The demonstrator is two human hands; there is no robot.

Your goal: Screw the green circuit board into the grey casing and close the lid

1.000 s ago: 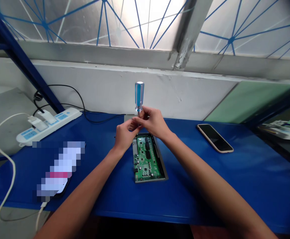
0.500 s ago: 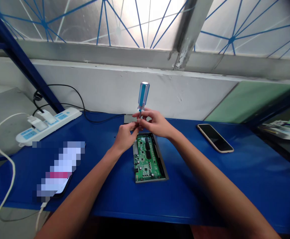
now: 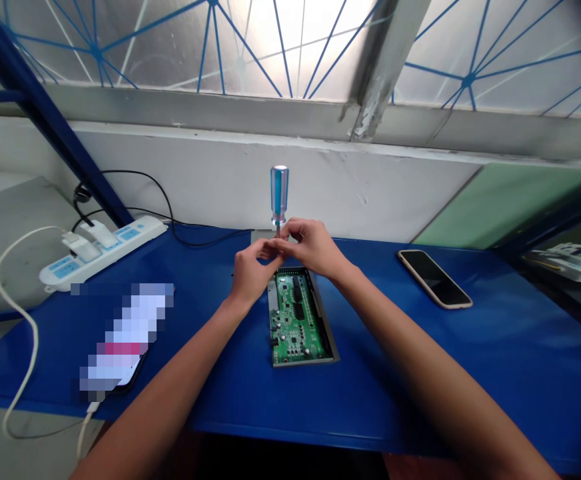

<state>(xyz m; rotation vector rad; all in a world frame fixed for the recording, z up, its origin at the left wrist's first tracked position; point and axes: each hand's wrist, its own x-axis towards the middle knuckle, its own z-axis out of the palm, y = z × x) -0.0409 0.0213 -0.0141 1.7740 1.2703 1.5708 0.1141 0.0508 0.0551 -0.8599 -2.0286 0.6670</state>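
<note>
A screwdriver [image 3: 279, 193] with a clear blue handle stands upright above the far end of a green circuit board [image 3: 296, 319] that lies in a grey metal tray [image 3: 329, 333] on the blue table [image 3: 420, 360]. My right hand [image 3: 310, 248] is closed around the screwdriver's shaft just below the handle. My left hand [image 3: 250, 270] pinches the shaft lower down, beside the right hand's fingers. The screwdriver's tip is hidden behind my fingers.
A phone [image 3: 120, 333] on a white cable lies at the left of the table. A second phone [image 3: 434, 278] lies face up at the right. A white power strip [image 3: 103, 250] with plugs and black cables sits at the back left, against the white wall.
The screwdriver handle tilted to the right half a second ago and now stands upright again. Both hands have stayed on the shaft over the board's far end.
</note>
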